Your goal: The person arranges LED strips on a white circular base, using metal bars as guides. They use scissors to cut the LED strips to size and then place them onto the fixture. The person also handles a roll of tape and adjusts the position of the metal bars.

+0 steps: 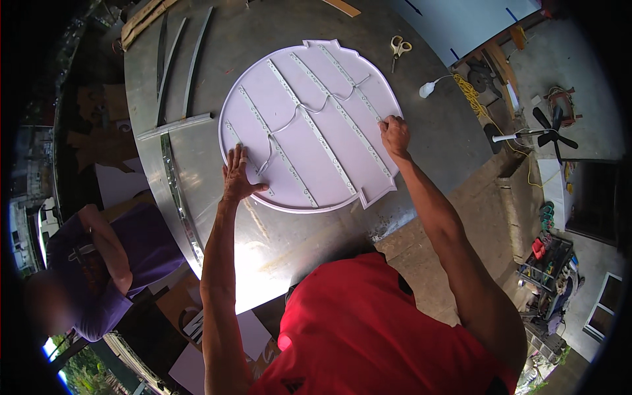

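Observation:
A round, pale pinkish-white sign panel [289, 158] with a raised rim and stepped tabs lies on the metal table. Several white LED strips [315, 129] run across it in slanted rows, linked by thin white wires [283, 125]. My left hand [237, 176] rests with spread fingers on the panel's left edge, over the leftmost strip. At the right rim, my right hand [395, 136] has its fingers curled down by the lower end of the rightmost strip. What those fingers pinch, if anything, is hidden.
The metal table [303, 240] carries metal bars [197, 62] at left, scissors [399, 49] at upper right and a white bulb-shaped item [427, 88]. A yellow cord [469, 95] and a black-bladed fan [552, 130] are farther right. Another person [118, 263] is at lower left, arms folded.

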Available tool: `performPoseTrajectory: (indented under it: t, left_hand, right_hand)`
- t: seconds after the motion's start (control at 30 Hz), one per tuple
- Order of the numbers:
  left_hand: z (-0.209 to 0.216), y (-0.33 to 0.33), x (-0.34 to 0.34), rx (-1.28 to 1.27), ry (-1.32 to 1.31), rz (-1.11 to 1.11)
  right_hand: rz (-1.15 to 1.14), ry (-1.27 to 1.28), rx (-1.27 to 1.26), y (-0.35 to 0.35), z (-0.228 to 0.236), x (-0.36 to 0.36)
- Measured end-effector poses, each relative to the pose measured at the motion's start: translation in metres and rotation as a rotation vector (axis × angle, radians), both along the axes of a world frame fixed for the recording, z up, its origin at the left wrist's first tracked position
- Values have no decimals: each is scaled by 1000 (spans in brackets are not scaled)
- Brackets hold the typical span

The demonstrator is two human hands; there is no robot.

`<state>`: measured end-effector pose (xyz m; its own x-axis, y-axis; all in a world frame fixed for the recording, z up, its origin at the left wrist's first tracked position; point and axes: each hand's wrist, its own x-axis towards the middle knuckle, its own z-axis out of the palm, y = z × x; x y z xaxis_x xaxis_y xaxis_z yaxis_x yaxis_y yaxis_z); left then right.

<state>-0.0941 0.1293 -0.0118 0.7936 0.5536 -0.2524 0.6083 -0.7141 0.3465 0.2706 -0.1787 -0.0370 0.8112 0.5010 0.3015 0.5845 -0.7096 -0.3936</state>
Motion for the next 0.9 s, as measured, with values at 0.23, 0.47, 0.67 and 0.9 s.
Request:
performPoseTrajectory:
  t: [0.23,0.47,0.67,0.9]
  left_hand:
    - [3,-1,0,-6,5,5]
    - [-3,2,5,-3,3,-24]
    - [-21,8,-8,90,-52,-69]
    - [-18,8,-4,68,-26,-72]
  right_hand:
    - [-84,151,-90,6,7,3]
    - [50,220,-88,0,12,25]
    - [134,376,-319,13,33,44]
    - [113,533,-383,20,44,49]
